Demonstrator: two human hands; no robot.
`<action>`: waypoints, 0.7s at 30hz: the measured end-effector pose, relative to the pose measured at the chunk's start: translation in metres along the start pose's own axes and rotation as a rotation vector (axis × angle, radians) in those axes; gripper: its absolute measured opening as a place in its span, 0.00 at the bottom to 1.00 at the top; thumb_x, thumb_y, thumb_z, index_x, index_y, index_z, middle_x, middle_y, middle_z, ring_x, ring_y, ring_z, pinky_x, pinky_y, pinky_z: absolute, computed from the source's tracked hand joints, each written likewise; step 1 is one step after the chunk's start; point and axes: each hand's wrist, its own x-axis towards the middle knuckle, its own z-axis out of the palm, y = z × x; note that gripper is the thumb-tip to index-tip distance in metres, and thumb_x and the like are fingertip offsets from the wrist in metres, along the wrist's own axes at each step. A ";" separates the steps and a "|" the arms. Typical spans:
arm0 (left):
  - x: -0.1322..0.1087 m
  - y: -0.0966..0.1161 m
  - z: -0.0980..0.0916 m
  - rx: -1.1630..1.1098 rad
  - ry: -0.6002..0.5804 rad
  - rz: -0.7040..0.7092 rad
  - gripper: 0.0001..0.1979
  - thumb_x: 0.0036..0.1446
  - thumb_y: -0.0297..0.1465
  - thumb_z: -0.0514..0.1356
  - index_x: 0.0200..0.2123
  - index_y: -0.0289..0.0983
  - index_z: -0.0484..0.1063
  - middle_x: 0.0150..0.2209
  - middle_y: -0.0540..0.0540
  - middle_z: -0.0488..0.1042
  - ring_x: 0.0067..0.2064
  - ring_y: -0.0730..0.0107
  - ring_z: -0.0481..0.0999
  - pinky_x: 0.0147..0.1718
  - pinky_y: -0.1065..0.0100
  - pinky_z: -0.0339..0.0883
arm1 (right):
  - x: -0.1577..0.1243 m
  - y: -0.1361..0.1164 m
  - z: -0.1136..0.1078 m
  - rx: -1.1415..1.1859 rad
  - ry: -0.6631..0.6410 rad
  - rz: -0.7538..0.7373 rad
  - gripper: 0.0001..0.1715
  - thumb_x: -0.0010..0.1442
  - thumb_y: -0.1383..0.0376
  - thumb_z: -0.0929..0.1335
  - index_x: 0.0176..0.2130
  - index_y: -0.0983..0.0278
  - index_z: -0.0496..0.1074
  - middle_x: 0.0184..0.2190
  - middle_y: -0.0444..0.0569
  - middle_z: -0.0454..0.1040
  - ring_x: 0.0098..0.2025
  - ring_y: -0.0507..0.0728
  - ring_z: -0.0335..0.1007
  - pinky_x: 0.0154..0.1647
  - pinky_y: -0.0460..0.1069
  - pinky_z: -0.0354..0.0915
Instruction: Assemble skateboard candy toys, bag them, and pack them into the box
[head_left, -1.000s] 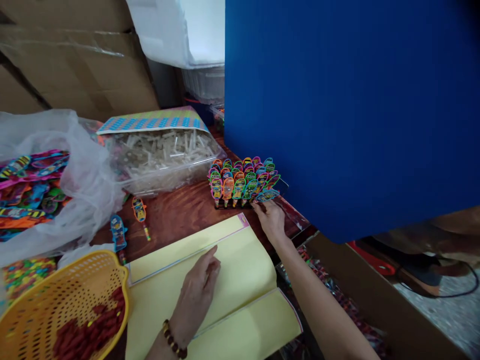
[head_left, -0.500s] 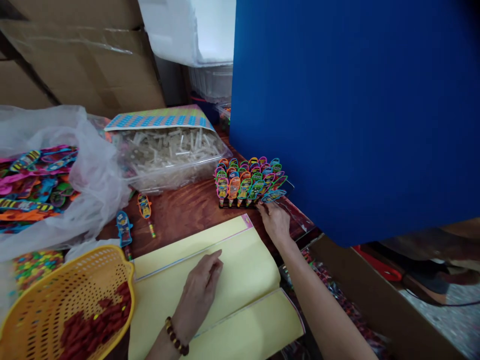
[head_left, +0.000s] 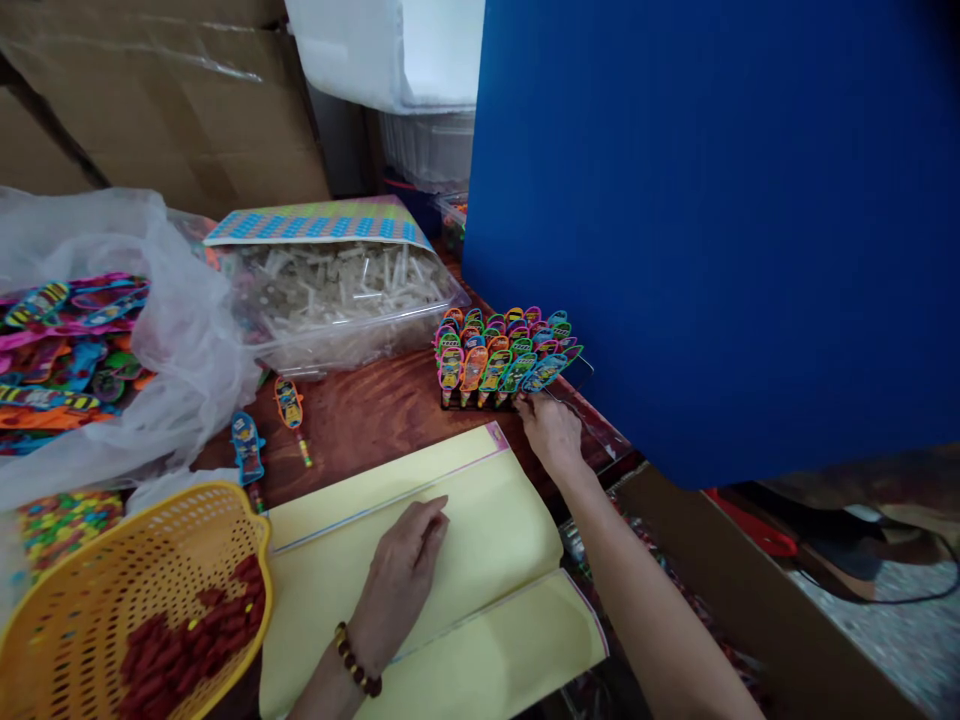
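Observation:
My left hand [head_left: 401,575] lies flat, fingers together, on a folded yellow card sheet [head_left: 480,520] on the brown table. My right hand [head_left: 551,430] reaches to the near right corner of a black tray packed with upright, brightly coloured skateboard-shaped toys [head_left: 499,355]; its fingers pinch the stem of a blue toy [head_left: 541,374] at that corner. Two loose skateboard toys, one orange [head_left: 289,403] and one blue [head_left: 246,445], lie on the table to the left.
A yellow plastic basket [head_left: 90,600] with dark red pieces sits near left. A clear bag of coloured toys [head_left: 75,340] and a clear bin of pale sticks [head_left: 337,290] stand behind. A blue panel [head_left: 712,220] fills the right; cardboard boxes [head_left: 150,90] at the back.
The blue toy in my right hand has risen from leaning low to nearly upright in the tray's corner. My left hand stays on the yellow sheet. The view drifted slightly.

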 end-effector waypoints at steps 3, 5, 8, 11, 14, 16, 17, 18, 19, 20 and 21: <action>0.000 -0.001 0.000 -0.009 -0.002 -0.007 0.13 0.64 0.34 0.50 0.49 0.39 0.67 0.36 0.48 0.72 0.38 0.70 0.72 0.40 0.67 0.66 | 0.001 -0.001 0.001 -0.009 -0.022 0.004 0.19 0.65 0.56 0.59 0.45 0.62 0.72 0.41 0.55 0.77 0.44 0.62 0.73 0.39 0.51 0.64; 0.000 -0.001 0.000 -0.015 0.003 -0.007 0.13 0.64 0.33 0.50 0.49 0.39 0.67 0.36 0.47 0.72 0.38 0.70 0.72 0.40 0.67 0.66 | 0.001 0.000 0.001 -0.003 -0.041 0.013 0.19 0.65 0.56 0.59 0.45 0.62 0.72 0.42 0.55 0.77 0.44 0.62 0.73 0.39 0.51 0.64; 0.000 -0.001 0.000 -0.024 0.008 -0.014 0.13 0.63 0.33 0.50 0.48 0.38 0.68 0.36 0.47 0.72 0.38 0.70 0.72 0.39 0.67 0.66 | 0.000 0.002 0.002 0.046 -0.029 0.009 0.19 0.65 0.55 0.60 0.46 0.60 0.72 0.43 0.53 0.76 0.45 0.61 0.72 0.38 0.51 0.63; 0.000 -0.002 -0.001 -0.040 0.008 -0.024 0.13 0.63 0.34 0.50 0.48 0.39 0.68 0.36 0.48 0.72 0.38 0.70 0.73 0.40 0.67 0.67 | -0.001 0.004 0.006 0.098 0.037 0.019 0.20 0.62 0.50 0.63 0.45 0.59 0.71 0.41 0.51 0.77 0.44 0.61 0.73 0.36 0.49 0.62; 0.000 -0.003 -0.002 -0.033 0.012 -0.014 0.13 0.63 0.33 0.51 0.48 0.39 0.68 0.37 0.47 0.73 0.38 0.70 0.73 0.40 0.67 0.68 | 0.001 0.003 0.012 0.095 0.095 0.024 0.20 0.61 0.50 0.64 0.44 0.61 0.71 0.40 0.51 0.77 0.42 0.61 0.73 0.34 0.49 0.61; 0.002 -0.002 -0.003 -0.009 0.014 0.004 0.12 0.63 0.32 0.51 0.47 0.39 0.68 0.36 0.47 0.73 0.38 0.70 0.74 0.38 0.67 0.69 | 0.002 0.002 0.016 0.082 0.116 0.007 0.17 0.62 0.53 0.64 0.43 0.62 0.71 0.40 0.52 0.77 0.42 0.60 0.73 0.34 0.48 0.60; 0.004 0.000 -0.003 0.006 0.021 0.020 0.12 0.63 0.32 0.51 0.47 0.39 0.68 0.36 0.47 0.73 0.37 0.70 0.74 0.37 0.67 0.69 | 0.002 0.002 0.018 0.077 0.121 0.001 0.16 0.63 0.54 0.63 0.43 0.62 0.72 0.41 0.52 0.77 0.42 0.60 0.72 0.34 0.48 0.60; 0.007 0.002 -0.004 0.028 0.045 0.042 0.12 0.63 0.31 0.50 0.47 0.39 0.68 0.37 0.46 0.73 0.38 0.70 0.74 0.37 0.67 0.69 | 0.002 0.001 0.019 0.073 0.121 -0.003 0.16 0.63 0.55 0.63 0.43 0.63 0.72 0.41 0.52 0.76 0.43 0.59 0.72 0.34 0.48 0.60; 0.012 0.006 -0.005 0.059 0.086 0.072 0.12 0.63 0.31 0.50 0.48 0.39 0.68 0.39 0.45 0.73 0.39 0.69 0.74 0.39 0.67 0.70 | 0.002 0.001 0.021 0.071 0.120 -0.007 0.15 0.63 0.56 0.63 0.43 0.63 0.72 0.41 0.52 0.76 0.43 0.59 0.72 0.34 0.48 0.60; 0.017 0.012 -0.006 0.101 0.141 0.112 0.13 0.63 0.30 0.50 0.49 0.39 0.67 0.41 0.44 0.72 0.42 0.68 0.73 0.42 0.65 0.69 | 0.002 0.001 0.021 0.070 0.121 -0.013 0.15 0.64 0.57 0.63 0.43 0.64 0.71 0.42 0.53 0.76 0.43 0.59 0.72 0.34 0.48 0.60; 0.025 0.018 -0.008 0.154 0.202 0.161 0.14 0.63 0.29 0.50 0.51 0.38 0.66 0.45 0.42 0.71 0.46 0.66 0.72 0.46 0.62 0.68 | 0.002 0.001 0.021 0.070 0.124 -0.023 0.15 0.64 0.58 0.62 0.43 0.64 0.71 0.42 0.53 0.76 0.43 0.58 0.72 0.34 0.47 0.60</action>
